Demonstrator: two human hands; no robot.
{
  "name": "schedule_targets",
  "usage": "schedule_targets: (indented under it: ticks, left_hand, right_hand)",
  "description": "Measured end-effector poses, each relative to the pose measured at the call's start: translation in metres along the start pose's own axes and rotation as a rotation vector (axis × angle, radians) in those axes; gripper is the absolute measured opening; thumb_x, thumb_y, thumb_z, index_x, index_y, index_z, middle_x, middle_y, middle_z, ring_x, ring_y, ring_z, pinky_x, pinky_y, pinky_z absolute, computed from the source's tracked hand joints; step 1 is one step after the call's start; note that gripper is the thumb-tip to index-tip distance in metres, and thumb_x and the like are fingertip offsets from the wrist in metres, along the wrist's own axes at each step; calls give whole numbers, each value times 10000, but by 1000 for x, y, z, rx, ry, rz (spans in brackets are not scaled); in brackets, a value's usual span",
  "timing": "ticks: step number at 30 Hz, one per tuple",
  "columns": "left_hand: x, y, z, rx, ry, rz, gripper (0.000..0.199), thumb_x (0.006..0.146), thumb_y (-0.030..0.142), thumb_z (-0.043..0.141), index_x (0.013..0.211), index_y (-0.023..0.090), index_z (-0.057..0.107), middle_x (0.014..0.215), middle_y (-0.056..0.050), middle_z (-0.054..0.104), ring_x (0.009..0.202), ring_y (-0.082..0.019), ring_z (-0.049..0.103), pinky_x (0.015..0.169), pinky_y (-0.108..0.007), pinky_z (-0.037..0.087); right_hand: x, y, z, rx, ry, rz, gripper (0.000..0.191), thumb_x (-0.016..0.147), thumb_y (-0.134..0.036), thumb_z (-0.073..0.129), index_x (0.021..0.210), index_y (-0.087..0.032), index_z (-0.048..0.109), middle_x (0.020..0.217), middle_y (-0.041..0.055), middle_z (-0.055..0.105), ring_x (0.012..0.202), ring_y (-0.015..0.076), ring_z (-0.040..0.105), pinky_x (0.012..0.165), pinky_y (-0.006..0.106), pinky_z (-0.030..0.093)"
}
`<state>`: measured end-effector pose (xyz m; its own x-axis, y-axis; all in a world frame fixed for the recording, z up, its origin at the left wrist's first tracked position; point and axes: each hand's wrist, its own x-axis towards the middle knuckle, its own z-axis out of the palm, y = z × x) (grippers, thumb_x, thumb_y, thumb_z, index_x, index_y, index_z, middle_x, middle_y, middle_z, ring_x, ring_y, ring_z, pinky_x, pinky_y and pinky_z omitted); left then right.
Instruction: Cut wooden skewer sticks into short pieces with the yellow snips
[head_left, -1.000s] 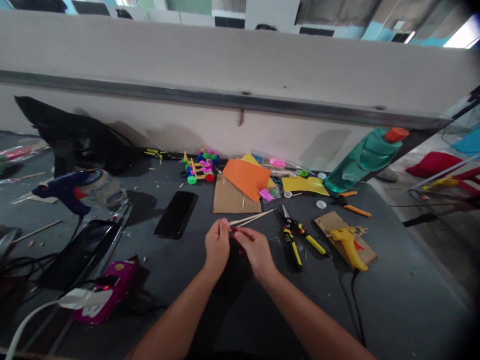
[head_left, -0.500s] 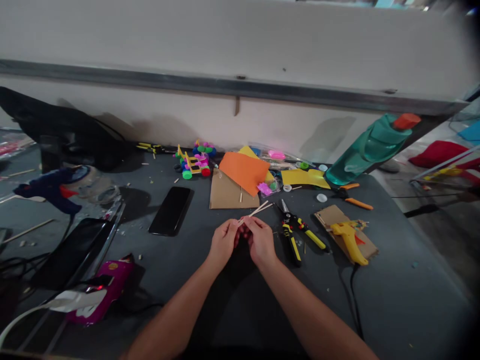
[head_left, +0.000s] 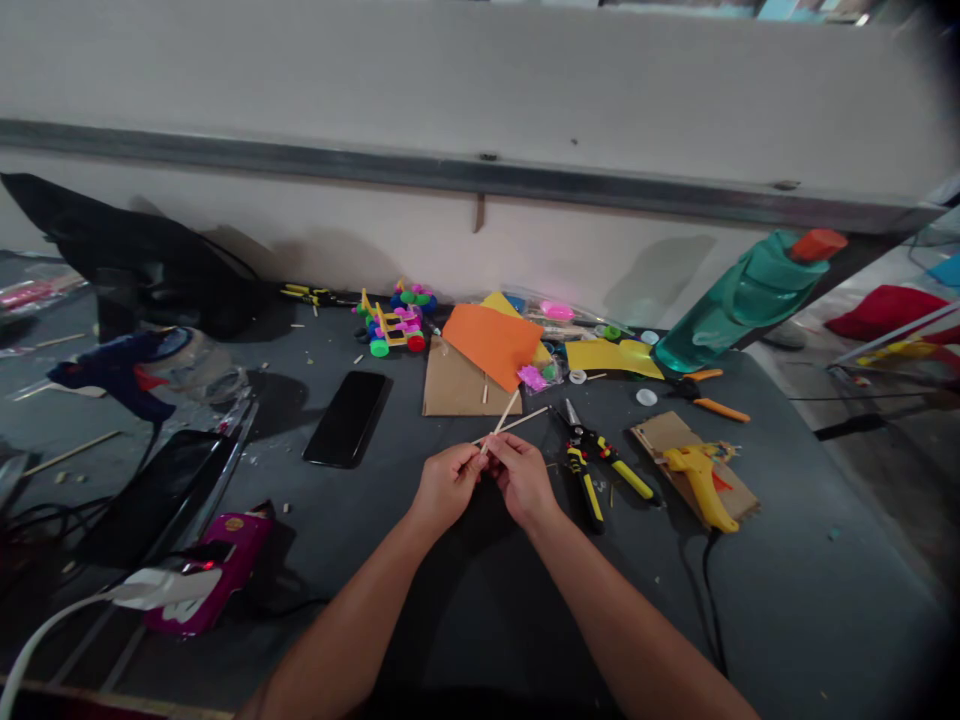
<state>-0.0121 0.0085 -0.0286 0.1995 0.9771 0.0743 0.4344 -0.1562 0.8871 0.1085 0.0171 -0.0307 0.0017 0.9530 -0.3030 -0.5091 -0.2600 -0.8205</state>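
Fingers pinched, my left hand [head_left: 448, 486] and my right hand [head_left: 523, 477] meet over the dark table around a thin wooden stick [head_left: 504, 413], which slants up and away from them. A second wooden stick [head_left: 528, 419] passes just beyond the fingertips, pointing to the right; whether it is held or lies on the table I cannot tell. To the right of my right hand lie yellow-and-black pliers [head_left: 616, 465] with their handles spread. Behind the sticks is a brown cardboard piece [head_left: 450, 390] under an orange sheet [head_left: 491, 340].
A yellow glue gun [head_left: 701, 480] rests on cardboard at right, its cord running forward. A teal bottle [head_left: 739, 305] stands behind it. Leftward are a black phone [head_left: 347, 418], a blue glue gun [head_left: 120, 370] and a magenta power strip [head_left: 232, 560]. A colourful toy [head_left: 394, 322] sits at the back.
The held stick has turned to point more steeply away from me, opening a wider angle with the other stick. My hands stay together in nearly the same place. The view has shifted slightly.
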Motion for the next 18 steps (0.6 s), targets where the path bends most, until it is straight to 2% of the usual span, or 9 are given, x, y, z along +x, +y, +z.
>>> schedule_targets:
  ticks: [3,8,12,14,15,18]
  left_hand:
    - [1,3,-2,103,34,64,302,873,329,408,662,174,559,609,3,541,583,-120,500,576,-223,376]
    - [1,6,-3,60,26,27,294,870,323,406,650,177,536,581,9,523,566,-122,498,558,-217,382]
    - [1,3,-1,-20,-24,-10,285,858,312,422,645,172,548,565,14,519,529,-110,487,528,-211,390]
    - [1,0,1,-121,-64,-58,242,851,308,429,740,170,593,601,7,556,517,-110,500,494,-206,406]
    - [1,-1,2,-175,-56,-77,212,842,295,439,848,171,610,671,-8,596,547,-117,528,490,-207,422]
    - [1,0,4,-245,26,-73,339,813,247,472,1137,186,551,961,-65,651,741,-153,609,588,-237,492]
  right_hand:
    - [-1,-2,-1,-59,11,-54,169,633,-306,706,626,-144,658,526,-35,539,479,69,415,452,202,297]
    - [-1,-3,-2,-123,47,-103,191,654,-327,687,740,-157,669,610,-30,568,502,74,432,455,201,311]
    - [1,-3,-5,-201,58,-135,178,667,-337,673,693,-163,646,570,-45,541,480,71,417,451,200,306]
    - [1,-4,-6,-259,52,-154,169,672,-332,666,691,-164,654,565,-43,552,468,72,411,451,204,308]
    - [1,-5,-6,-289,45,-164,163,675,-327,662,696,-165,662,574,-38,567,472,76,419,461,208,320]
    - [-1,-5,-7,-366,28,-199,149,682,-312,648,710,-170,680,640,-13,623,555,111,500,548,231,395]
